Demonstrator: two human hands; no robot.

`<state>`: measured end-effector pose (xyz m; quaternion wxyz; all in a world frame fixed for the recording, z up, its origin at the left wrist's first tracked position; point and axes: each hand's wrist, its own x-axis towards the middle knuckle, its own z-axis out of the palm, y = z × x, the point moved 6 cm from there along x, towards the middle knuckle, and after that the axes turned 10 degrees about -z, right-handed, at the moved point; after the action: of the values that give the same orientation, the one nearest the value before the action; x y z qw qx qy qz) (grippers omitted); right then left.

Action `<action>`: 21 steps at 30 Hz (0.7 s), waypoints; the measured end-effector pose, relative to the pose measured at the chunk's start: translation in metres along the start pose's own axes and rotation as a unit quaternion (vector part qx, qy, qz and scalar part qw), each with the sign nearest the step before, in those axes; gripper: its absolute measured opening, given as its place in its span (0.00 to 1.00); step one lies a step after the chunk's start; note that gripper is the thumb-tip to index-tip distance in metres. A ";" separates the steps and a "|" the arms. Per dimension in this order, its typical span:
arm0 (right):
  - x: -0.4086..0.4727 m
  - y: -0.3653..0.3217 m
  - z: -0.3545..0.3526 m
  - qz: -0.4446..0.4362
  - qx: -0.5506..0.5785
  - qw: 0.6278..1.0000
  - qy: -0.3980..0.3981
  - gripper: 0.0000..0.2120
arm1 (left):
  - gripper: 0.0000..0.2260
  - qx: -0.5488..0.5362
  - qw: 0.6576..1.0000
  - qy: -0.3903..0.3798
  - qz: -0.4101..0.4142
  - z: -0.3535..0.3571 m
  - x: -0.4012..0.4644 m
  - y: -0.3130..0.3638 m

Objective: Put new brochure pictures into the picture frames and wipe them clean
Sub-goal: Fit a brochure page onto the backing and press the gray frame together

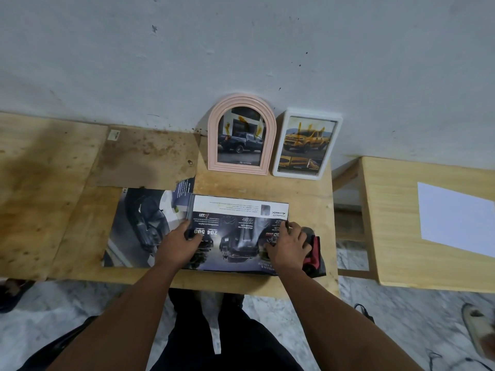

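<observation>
An open car brochure (230,231) lies on the wooden table (267,186) in front of me. My left hand (179,245) pinches the left edge of its upper page. Resting on the page's right side, my right hand (288,246) grips the edge with its fingertips. A pink arched picture frame (214,145) with a dark pickup picture leans on the wall behind. Beside it stands a white rectangular frame (336,140) showing a yellow truck. Both frames carry yellow-orange smears on the glass. A red and black cloth (314,253) lies under the brochure's right edge.
A stained brown cardboard sheet (150,159) lies at the table's back left. A second wooden table (396,220) to the right holds a white paper sheet (455,218). A gap separates the two tables. Marble floor and a shoe (479,330) show below.
</observation>
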<state>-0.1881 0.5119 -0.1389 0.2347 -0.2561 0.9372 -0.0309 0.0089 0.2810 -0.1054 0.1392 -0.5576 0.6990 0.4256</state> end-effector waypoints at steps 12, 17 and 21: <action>-0.001 0.000 -0.005 -0.016 -0.008 0.999 0.026 0.32 | 0.22 -0.004 0.999 -0.027 -0.017 0.000 0.004 -0.005; -0.002 0.002 -0.008 -0.020 -0.007 0.999 0.044 0.28 | 0.28 -0.001 0.999 -0.034 -0.024 -0.001 0.006 -0.009; -0.004 0.000 -0.005 -0.025 -0.010 0.999 0.045 0.26 | 0.25 0.008 0.999 -0.029 -0.026 -0.003 0.002 -0.005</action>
<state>-0.1876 0.5137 -0.1324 0.1889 -0.2798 0.9405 -0.0390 0.0137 0.2773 -0.1078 0.1751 -0.5619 0.6830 0.4325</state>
